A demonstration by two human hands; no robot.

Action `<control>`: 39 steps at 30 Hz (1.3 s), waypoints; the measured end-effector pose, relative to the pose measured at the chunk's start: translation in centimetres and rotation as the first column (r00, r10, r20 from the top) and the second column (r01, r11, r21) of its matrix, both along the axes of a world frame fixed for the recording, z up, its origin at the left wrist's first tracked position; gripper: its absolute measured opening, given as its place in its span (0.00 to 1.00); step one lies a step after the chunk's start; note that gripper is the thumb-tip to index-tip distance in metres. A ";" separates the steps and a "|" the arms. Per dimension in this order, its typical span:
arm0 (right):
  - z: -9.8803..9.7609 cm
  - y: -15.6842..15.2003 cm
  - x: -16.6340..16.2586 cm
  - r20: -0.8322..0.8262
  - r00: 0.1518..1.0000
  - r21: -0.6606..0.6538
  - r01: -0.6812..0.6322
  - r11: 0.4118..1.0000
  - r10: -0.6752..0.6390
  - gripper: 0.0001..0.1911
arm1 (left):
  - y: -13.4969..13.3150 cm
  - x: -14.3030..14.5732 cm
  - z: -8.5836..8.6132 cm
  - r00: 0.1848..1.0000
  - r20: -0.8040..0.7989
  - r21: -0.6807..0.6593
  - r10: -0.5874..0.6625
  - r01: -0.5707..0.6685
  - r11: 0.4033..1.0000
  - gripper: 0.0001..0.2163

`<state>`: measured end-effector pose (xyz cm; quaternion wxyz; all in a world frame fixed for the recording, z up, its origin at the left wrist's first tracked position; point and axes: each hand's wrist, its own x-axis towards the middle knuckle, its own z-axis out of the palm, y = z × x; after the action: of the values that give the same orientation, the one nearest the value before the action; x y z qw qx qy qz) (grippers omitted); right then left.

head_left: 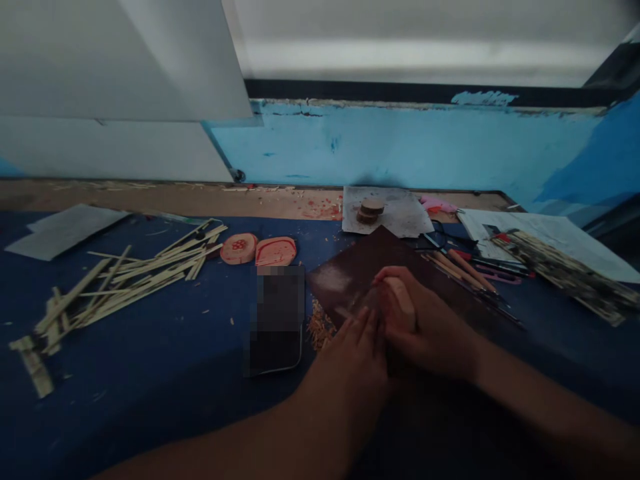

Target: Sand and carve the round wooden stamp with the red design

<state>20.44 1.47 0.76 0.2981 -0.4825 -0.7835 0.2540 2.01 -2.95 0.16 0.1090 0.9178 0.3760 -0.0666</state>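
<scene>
A dark reddish-brown sheet (335, 280) lies at an angle under both hands. My right hand (435, 327) is closed around a pale piece of wood (401, 300), held on its edge against the sheet. My left hand (355, 353) rests with fingers stretched out on the sheet, close beside the wood. Its fingertips are dim and partly blurred. Curled wood shavings (320, 327) are heaped at the sheet's left edge. A dark phone-like device (276, 333), partly pixelated, lies left of my hands.
Two wooden pieces with red markings, a round one (239, 249) and a squarish one (276, 251), lie behind the device. Thin wood strips (145, 273) spread leftward. Carving tools (467, 273) and a bundle of dark-stained sticks (570, 273) lie right. Brown discs (371, 210) sit on paper (355, 207).
</scene>
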 end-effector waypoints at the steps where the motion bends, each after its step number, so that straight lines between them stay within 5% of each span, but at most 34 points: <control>1: 0.0 -0.1 -0.1 0.002 0.999 0.040 0.044 0.998 -0.044 0.24 | 0.0 0.0 0.1 1.000 -0.007 0.008 -0.012 0.012 1.000 0.31; 4: -0.1 -0.4 -0.3 0.033 0.991 0.123 0.122 0.985 -0.127 0.25 | -0.1 -0.1 0.1 0.999 -0.029 0.036 -0.028 0.030 0.999 0.31; 8: -0.2 -0.5 -0.2 0.019 1.000 -0.005 -0.023 1.000 0.023 0.28 | -0.3 -0.1 -0.2 0.999 0.023 0.072 -0.045 0.044 0.996 0.29; 12: -0.3 0.0 0.3 0.038 0.990 0.144 0.125 0.982 -0.132 0.26 | -0.2 -0.1 -0.5 1.000 -0.010 0.045 -0.021 0.021 0.999 0.32; 15: -0.3 0.0 0.3 0.007 1.000 0.021 0.006 1.000 -0.006 0.26 | -0.1 -0.1 -0.5 0.999 0.010 0.053 -0.047 0.047 0.998 0.30; 20: 0.0 -0.3 -0.1 0.027 0.995 0.126 0.096 0.987 -0.100 0.26 | 0.1 -0.1 -0.3 0.999 -0.008 0.044 -0.038 0.038 0.998 0.32; 24: 0.1 -0.3 -0.1 -0.008 1.000 -0.029 -0.023 0.999 0.023 0.26 | 0.0 -0.1 -0.1 0.998 0.007 0.072 -0.056 0.055 0.996 0.29; 27: 0.0 -0.2 0.2 0.018 0.993 0.087 0.111 0.990 -0.113 0.26 | 0.0 -0.1 0.0 0.999 -0.028 0.050 -0.027 0.029 0.998 0.32; 31: 0.0 -0.2 0.5 -0.010 0.999 -0.059 -0.038 0.998 0.037 0.29 | -0.1 0.0 0.0 1.000 -0.005 0.056 -0.027 0.027 0.998 0.30; 35: 0.0 -0.2 0.4 0.019 0.996 0.079 0.089 0.993 -0.091 0.27 | -0.1 -0.1 -0.1 0.999 -0.026 0.054 -0.024 0.025 0.998 0.32; 39: 0.0 -0.3 0.0 -0.005 0.999 -0.029 -0.033 0.999 0.033 0.25 | -0.1 -0.1 -0.2 0.998 0.005 0.095 -0.061 0.060 0.994 0.29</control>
<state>20.40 1.15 0.77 0.2885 -0.4732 -0.7870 0.2712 1.86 -3.05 -0.06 0.0648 0.9332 0.3502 -0.0486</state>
